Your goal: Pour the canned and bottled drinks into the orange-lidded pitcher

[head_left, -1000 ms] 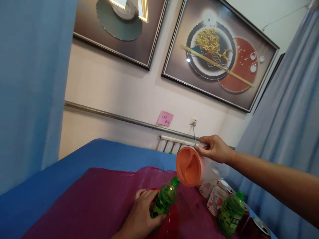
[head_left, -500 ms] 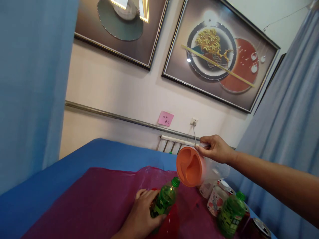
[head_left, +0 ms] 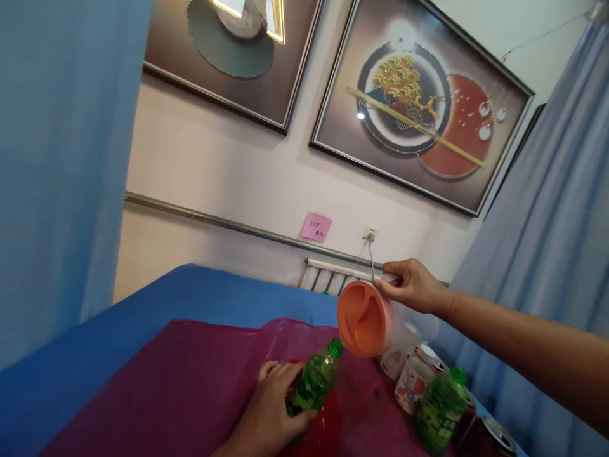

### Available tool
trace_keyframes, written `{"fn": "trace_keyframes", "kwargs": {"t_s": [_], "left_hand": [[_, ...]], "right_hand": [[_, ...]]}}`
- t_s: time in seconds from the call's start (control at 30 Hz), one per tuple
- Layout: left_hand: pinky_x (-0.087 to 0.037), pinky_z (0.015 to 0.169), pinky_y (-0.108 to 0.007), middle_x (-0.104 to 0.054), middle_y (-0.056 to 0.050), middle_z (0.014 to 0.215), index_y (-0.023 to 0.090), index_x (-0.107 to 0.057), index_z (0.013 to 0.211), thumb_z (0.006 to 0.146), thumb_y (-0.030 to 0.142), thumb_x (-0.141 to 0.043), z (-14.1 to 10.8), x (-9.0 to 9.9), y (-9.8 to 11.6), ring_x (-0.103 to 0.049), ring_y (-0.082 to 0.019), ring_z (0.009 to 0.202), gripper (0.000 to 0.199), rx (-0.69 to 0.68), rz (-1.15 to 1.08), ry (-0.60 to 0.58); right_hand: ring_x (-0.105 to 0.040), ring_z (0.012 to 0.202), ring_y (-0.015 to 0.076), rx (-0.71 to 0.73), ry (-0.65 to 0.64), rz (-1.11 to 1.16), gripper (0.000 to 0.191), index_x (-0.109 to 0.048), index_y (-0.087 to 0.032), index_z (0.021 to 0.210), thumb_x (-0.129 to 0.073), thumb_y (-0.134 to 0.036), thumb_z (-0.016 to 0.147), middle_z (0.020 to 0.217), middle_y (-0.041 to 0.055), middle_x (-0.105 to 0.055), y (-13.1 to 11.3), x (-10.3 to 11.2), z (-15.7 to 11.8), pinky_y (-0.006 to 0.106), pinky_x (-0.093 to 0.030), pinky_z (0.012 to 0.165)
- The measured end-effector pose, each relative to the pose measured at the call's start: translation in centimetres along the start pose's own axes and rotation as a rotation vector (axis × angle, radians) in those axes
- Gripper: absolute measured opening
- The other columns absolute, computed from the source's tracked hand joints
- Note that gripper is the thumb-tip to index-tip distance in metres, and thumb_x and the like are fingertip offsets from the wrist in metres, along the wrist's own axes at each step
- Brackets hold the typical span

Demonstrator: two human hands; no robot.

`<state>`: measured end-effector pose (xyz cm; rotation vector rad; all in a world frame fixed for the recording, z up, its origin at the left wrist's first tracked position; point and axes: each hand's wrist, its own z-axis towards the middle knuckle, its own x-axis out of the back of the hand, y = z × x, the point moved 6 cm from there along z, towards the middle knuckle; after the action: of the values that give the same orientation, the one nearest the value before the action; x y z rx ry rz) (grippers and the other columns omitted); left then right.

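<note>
At the lower middle, my left hand is wrapped round a green plastic bottle, which leans to the right with its mouth up. My right hand grips the handle of a clear pitcher with an orange lid. The pitcher is tipped on its side, its lid facing left, just above and to the right of the bottle's mouth. The lid and the bottle's mouth look close, and I cannot tell if they touch. Red sheeting lies beneath both.
On the right stand another green bottle, a white patterned can and several other cans, one of them dark. The blue-covered surface meets a wall with a metal rail. Blue curtains hang at both sides.
</note>
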<state>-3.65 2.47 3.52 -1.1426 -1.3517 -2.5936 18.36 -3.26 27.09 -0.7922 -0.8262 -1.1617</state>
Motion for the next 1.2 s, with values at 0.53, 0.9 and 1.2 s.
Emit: {"fn": "trace_keyframes", "kwargs": {"t_s": [0.53, 0.9, 1.2], "left_hand": [[-0.029, 0.106, -0.044, -0.073, 0.000, 0.107, 0.028, -0.068, 0.110, 0.064, 0.026, -0.076, 0.11, -0.24, -0.22, -0.060, -0.026, 0.101, 0.047, -0.040, 0.006, -0.013], [-0.027, 0.107, -0.045, -0.073, -0.001, 0.106, 0.028, -0.068, 0.109, 0.065, 0.028, -0.077, 0.07, -0.21, 0.02, -0.060, -0.026, 0.100, 0.045, -0.037, 0.000, -0.029], [-0.027, 0.108, -0.047, -0.073, -0.001, 0.107, 0.028, -0.068, 0.108, 0.066, 0.029, -0.076, 0.01, -0.19, 0.11, -0.059, -0.026, 0.102, 0.043, -0.038, -0.003, -0.043]], "right_hand": [[-0.023, 0.052, 0.0087, 0.007, -0.022, -0.007, 0.047, -0.028, -0.023, 0.058, -0.057, -0.049, 0.084, 0.055, -0.0068, -0.025, -0.26, -0.11, 0.21, 0.024, -0.020, 0.047], [-0.023, 0.052, 0.0086, 0.003, -0.039, 0.016, 0.046, -0.027, -0.023, 0.059, -0.057, -0.048, 0.084, 0.056, -0.0068, -0.024, -0.25, -0.31, 0.31, 0.024, -0.020, 0.046], [-0.023, 0.052, 0.0086, 0.002, -0.047, 0.017, 0.047, -0.028, -0.023, 0.059, -0.057, -0.049, 0.085, 0.056, -0.0070, -0.024, -0.02, -0.41, 0.29, 0.025, -0.019, 0.047]]}}
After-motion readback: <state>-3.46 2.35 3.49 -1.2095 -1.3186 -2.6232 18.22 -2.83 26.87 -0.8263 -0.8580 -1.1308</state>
